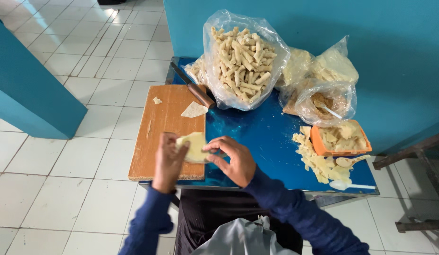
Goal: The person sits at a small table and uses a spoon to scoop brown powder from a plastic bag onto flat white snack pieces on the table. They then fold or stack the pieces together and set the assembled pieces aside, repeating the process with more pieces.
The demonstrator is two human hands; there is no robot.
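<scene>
- Left hand (168, 158) and right hand (232, 158) both pinching one pale dough sheet (195, 147) between them, held over the near edge of the wooden board (155, 137).
- At twelve o'clock from the sheet, a triangular dough piece (194, 110) lies on the board, knife (193, 87) just beyond.
- At one o'clock, a clear bag of rolled sticks (243, 59).
- At three o'clock, an orange tray (318, 143) beside a heap of scraps (318, 163) on the blue table (262, 127).
</scene>
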